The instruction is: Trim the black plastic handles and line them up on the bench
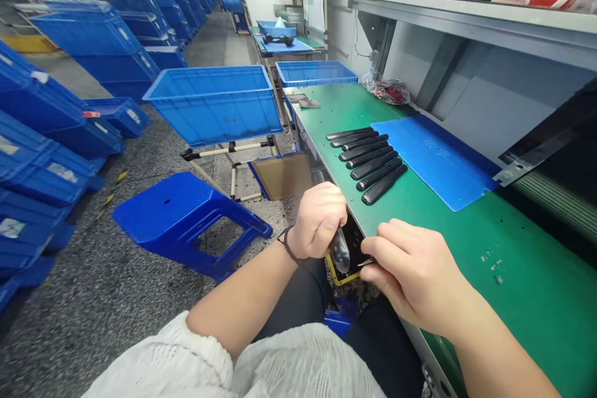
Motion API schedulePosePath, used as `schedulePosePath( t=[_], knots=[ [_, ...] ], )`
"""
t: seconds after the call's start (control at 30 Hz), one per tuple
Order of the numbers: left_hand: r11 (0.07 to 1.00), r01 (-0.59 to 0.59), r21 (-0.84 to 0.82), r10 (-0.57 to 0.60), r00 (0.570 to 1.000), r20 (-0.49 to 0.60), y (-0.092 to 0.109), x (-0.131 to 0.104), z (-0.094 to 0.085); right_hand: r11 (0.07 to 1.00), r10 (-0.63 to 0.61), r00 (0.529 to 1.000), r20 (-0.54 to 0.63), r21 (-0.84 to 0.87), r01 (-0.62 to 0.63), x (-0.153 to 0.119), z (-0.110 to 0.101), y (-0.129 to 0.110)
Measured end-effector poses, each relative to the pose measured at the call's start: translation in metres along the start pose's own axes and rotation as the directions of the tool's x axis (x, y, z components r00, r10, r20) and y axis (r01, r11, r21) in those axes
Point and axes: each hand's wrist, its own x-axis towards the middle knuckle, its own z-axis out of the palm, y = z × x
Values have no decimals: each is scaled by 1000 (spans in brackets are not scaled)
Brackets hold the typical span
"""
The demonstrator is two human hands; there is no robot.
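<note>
My left hand (319, 219) is closed around a long black plastic piece (342, 253), whose rounded, shiny end sticks out below the fist. My right hand (410, 270) pinches a thin pale blade (366, 262) between thumb and forefinger, its tip pointing at the black piece, a small gap apart. Both hands are at the front edge of the green-topped workbench (459, 261). Below them is a dark container with a yellow rim (347, 280). Several similar long black pieces (373, 161) lie side by side on the bench, beyond my hands.
A blue sheet (436, 158) lies on the bench, under a shelf (466, 9) carrying papers. Left of the bench are a blue crate (219, 106) on a pipe stand and a blue stool (172, 211). Stacked blue crates (41, 149) line the far left.
</note>
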Motion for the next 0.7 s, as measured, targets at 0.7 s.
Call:
schedulePosePath(
  t=[0.7],
  knots=[
    [979, 203, -26, -204, 977, -63, 20, -5, 15, 945, -96, 979, -178, -325, 34, 2, 18, -5]
  ],
)
